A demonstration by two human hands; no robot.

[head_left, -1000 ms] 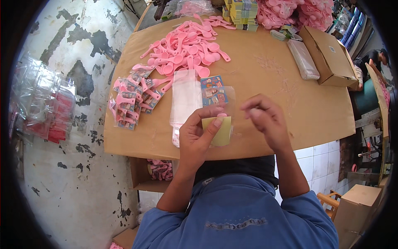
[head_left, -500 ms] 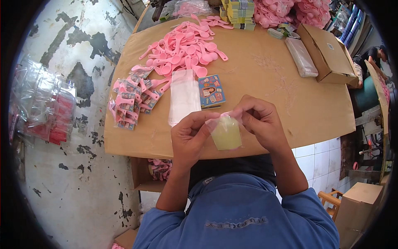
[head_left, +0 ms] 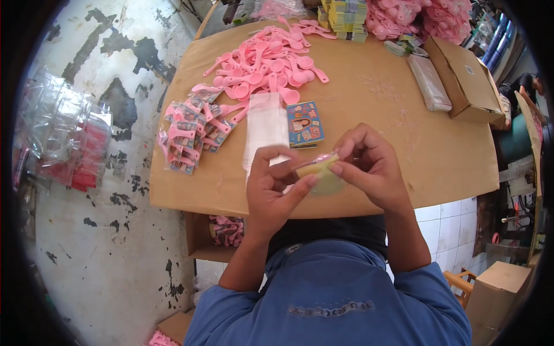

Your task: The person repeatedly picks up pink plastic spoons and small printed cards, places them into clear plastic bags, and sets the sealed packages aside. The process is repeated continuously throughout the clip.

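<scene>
Between my two hands, above the table's near edge, is a small clear plastic bag (head_left: 328, 181) with a pale yellow-green card in it. Some pink shows at its top edge, partly hidden by fingers. My left hand (head_left: 271, 190) pinches the bag's left side with the thumb in front. On its right side, the thumb and fingers of my right hand (head_left: 372, 167) close on it. Just beyond my left hand lies a stack of clear plastic bags (head_left: 264, 118). Beside that sits a small stack of blue printed cards (head_left: 306, 122).
Loose pink measuring spoons (head_left: 259, 63) are heaped at the back. Bagged spoons with cards (head_left: 187, 132) lie to the left. A cardboard box (head_left: 461, 81) and a wrapped bundle (head_left: 429, 83) stand at the far right. Yellow card stacks (head_left: 344, 17) sit behind. Another person is at the right edge.
The bag has been tilted, and its top now folds over toward me. My left fingers have curled behind it, while my right thumb has moved down onto its front.
</scene>
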